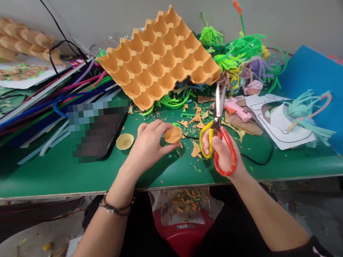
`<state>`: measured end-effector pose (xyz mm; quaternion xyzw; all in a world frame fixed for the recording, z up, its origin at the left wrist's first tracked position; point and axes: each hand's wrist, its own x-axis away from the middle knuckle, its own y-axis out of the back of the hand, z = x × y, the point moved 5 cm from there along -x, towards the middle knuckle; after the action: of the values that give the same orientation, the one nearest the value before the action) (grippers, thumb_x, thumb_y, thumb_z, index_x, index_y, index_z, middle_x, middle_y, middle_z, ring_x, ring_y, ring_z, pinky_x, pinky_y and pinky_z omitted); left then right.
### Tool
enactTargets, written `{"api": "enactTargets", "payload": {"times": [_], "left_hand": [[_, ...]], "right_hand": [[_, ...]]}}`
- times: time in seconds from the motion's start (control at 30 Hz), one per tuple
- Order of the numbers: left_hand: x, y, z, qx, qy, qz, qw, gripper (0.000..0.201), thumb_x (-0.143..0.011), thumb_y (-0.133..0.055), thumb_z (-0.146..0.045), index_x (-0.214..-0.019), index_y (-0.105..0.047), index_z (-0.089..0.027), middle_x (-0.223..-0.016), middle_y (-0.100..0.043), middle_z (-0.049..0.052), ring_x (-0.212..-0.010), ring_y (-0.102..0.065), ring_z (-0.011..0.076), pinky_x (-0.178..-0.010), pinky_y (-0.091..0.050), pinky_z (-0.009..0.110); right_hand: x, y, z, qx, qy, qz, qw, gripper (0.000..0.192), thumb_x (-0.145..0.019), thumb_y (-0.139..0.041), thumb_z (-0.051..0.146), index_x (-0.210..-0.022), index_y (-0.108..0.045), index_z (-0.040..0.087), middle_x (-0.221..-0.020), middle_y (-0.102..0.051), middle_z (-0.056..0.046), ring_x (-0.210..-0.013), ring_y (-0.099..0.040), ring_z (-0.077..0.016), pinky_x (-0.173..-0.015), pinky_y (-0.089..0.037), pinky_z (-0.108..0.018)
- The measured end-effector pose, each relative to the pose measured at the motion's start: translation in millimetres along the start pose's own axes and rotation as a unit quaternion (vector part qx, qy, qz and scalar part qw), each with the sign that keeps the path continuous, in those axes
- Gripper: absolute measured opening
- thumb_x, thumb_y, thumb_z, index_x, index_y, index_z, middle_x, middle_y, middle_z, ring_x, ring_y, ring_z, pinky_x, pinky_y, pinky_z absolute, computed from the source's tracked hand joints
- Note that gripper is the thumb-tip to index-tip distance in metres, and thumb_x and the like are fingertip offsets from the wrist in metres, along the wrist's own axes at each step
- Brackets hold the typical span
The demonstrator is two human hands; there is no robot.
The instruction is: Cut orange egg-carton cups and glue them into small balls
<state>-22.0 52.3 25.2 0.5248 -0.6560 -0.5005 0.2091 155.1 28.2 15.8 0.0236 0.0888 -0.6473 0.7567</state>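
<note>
Between the thumb and fingers of my left hand (150,145) is a small round cup cut from an egg tray (173,135), its face tilted toward me. My right hand (226,155) grips a pair of scissors (217,117) with one yellow and one red handle loop. The blades point up and away from me, nearly together. Left of my left hand a second cut cup (125,141) sits on the table. Part of another tan piece shows behind my left fingers. Beyond both hands leans the orange egg tray (160,56), with a section cut out of its lower edge.
Tan scraps (196,149) litter the green table (57,177). A pink glue gun (237,109) with a black cord lies at right, near white paper (298,137) and a blue sheet (324,100). Pipe cleaners (72,88) and a dark phone-like object (110,131) are left.
</note>
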Motion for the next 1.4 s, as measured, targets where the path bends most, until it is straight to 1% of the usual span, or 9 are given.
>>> {"api": "enactTargets", "payload": {"times": [0.17, 0.37, 0.5, 0.67, 0.77, 0.9, 1.1, 1.27, 1.4], "left_hand": [[3.5, -2.1, -13.5, 0.112, -0.046, -0.033, 0.992, 0.035, -0.078, -0.067, -0.035, -0.105, -0.054, -0.016, -0.1, -0.06, 0.006, -0.09, -0.059, 0.0187, -0.078, -0.049, 0.031], [4.7, -4.5, -9.7, 0.222, -0.03, -0.052, 0.973, 0.045, -0.079, -0.06, -0.018, -0.123, -0.048, -0.018, -0.111, -0.064, 0.006, -0.098, -0.061, 0.0178, -0.086, -0.051, 0.032], [5.0, -2.8, -9.6, 0.239, -0.053, -0.071, 0.967, 0.048, -0.079, -0.055, -0.011, -0.126, -0.047, -0.021, -0.12, -0.06, 0.006, -0.108, -0.058, 0.0188, -0.092, -0.05, 0.034], [7.2, -3.0, -11.2, 0.276, -0.045, -0.125, 0.952, 0.055, -0.077, -0.054, -0.007, -0.129, -0.045, -0.025, -0.123, -0.058, 0.005, -0.107, -0.059, 0.0187, -0.082, -0.055, 0.03], [8.9, -2.4, -14.3, 0.273, -0.037, -0.153, 0.949, 0.055, -0.078, -0.056, -0.009, -0.129, -0.044, -0.026, -0.121, -0.058, 0.005, -0.105, -0.059, 0.019, -0.081, -0.055, 0.03], [10.2, 0.8, -20.2, 0.229, -0.044, -0.169, 0.958, 0.058, -0.082, -0.061, -0.02, -0.135, -0.037, -0.024, -0.123, -0.057, 0.008, -0.112, -0.057, 0.0217, -0.092, -0.052, 0.036], [11.2, 1.1, -23.0, 0.246, -0.054, -0.171, 0.952, 0.055, -0.089, -0.052, -0.028, -0.139, -0.029, -0.026, -0.129, -0.054, 0.009, -0.12, -0.054, 0.0219, -0.101, -0.047, 0.04], [13.9, -3.9, -16.3, 0.246, 0.004, -0.218, 0.944, 0.05, -0.083, -0.063, -0.039, -0.125, -0.041, -0.024, -0.121, -0.058, 0.008, -0.111, -0.059, 0.0215, -0.093, -0.053, 0.036], [16.1, -4.5, -15.4, 0.247, 0.007, -0.258, 0.934, 0.05, -0.079, -0.067, -0.042, -0.119, -0.042, -0.022, -0.111, -0.06, 0.005, -0.1, -0.063, 0.0183, -0.085, -0.056, 0.032]], "right_hand": [[-2.1, 6.4, -5.1, -0.021, -0.022, -0.013, 0.999, 0.038, -0.081, -0.056, 0.057, -0.09, -0.045, 0.022, -0.072, -0.045, 0.004, -0.054, -0.044, -0.0059, -0.053, -0.039, -0.026], [2.7, 2.6, -2.8, 0.048, -0.019, 0.052, 0.997, 0.045, -0.081, -0.051, 0.064, -0.091, -0.041, 0.022, -0.074, -0.045, 0.003, -0.056, -0.043, -0.0084, -0.053, -0.038, -0.028], [9.7, -6.0, -4.6, 0.131, -0.048, 0.103, 0.985, 0.045, -0.08, -0.051, 0.064, -0.094, -0.04, 0.022, -0.077, -0.044, 0.002, -0.059, -0.042, -0.0093, -0.053, -0.038, -0.027], [13.8, -6.1, -1.8, 0.332, -0.085, 0.083, 0.936, 0.043, -0.073, -0.063, 0.049, -0.097, -0.039, 0.022, -0.075, -0.049, 0.002, -0.062, -0.046, -0.0118, -0.059, -0.04, -0.029], [13.2, -6.9, 1.7, 0.39, -0.085, 0.068, 0.914, 0.046, -0.071, -0.064, 0.05, -0.098, -0.039, 0.022, -0.072, -0.05, 0.003, -0.061, -0.048, -0.0128, -0.059, -0.04, -0.03], [11.0, -9.0, 2.6, 0.426, -0.069, 0.057, 0.9, 0.047, -0.071, -0.061, 0.054, -0.096, -0.04, 0.021, -0.07, -0.051, 0.002, -0.059, -0.048, -0.0138, -0.056, -0.039, -0.03], [10.5, -10.1, 2.8, 0.45, -0.043, 0.034, 0.891, 0.051, -0.068, -0.06, 0.06, -0.096, -0.041, 0.021, -0.068, -0.054, 0.0, -0.057, -0.05, -0.0158, -0.055, -0.038, -0.03], [12.4, -10.9, 4.3, 0.464, -0.033, 0.034, 0.884, 0.051, -0.068, -0.061, 0.059, -0.095, -0.041, 0.021, -0.069, -0.055, 0.0, -0.056, -0.05, -0.0157, -0.054, -0.038, -0.029], [13.4, -10.9, 6.8, 0.483, -0.014, 0.035, 0.875, 0.051, -0.066, -0.061, 0.065, -0.085, -0.04, 0.022, -0.062, -0.051, 0.002, -0.05, -0.044, -0.0128, -0.049, -0.032, -0.026]]}}
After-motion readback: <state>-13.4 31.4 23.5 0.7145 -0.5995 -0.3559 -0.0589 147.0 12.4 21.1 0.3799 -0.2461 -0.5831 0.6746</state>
